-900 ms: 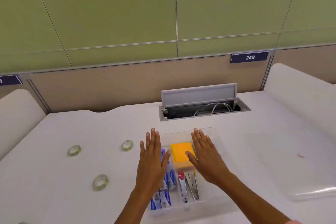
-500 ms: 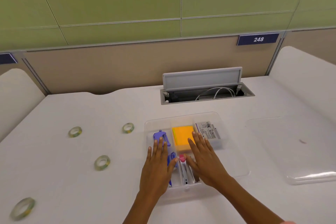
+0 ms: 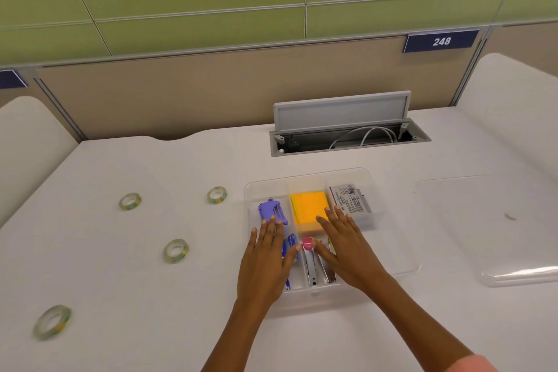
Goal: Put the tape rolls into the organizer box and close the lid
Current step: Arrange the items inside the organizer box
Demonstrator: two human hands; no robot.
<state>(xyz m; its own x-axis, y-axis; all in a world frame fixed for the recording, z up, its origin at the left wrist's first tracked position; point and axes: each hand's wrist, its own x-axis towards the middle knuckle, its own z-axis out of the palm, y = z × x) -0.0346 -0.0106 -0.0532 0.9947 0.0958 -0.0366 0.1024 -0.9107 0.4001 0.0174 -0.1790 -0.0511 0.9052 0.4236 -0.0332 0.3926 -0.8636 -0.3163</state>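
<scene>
A clear organizer box stands open on the white desk, holding an orange sticky pad, a purple tool, staplers and a staple pack. My left hand and my right hand hover flat over its near half, fingers spread, holding nothing. Several clear tape rolls lie on the desk to the left: one far left, one nearer the box, one in the middle, and others such as the near-left roll. The clear lid lies to the right of the box.
An open grey cable hatch with white cables sits in the desk behind the box. A beige partition with a "248" sign closes the back. Curved white dividers rise at both sides of the desk.
Both hands drew back toward me from over the far compartments to the near half of the box, uncovering the orange pad and purple tool. The view tilted down, bringing a near-left roll into sight.
</scene>
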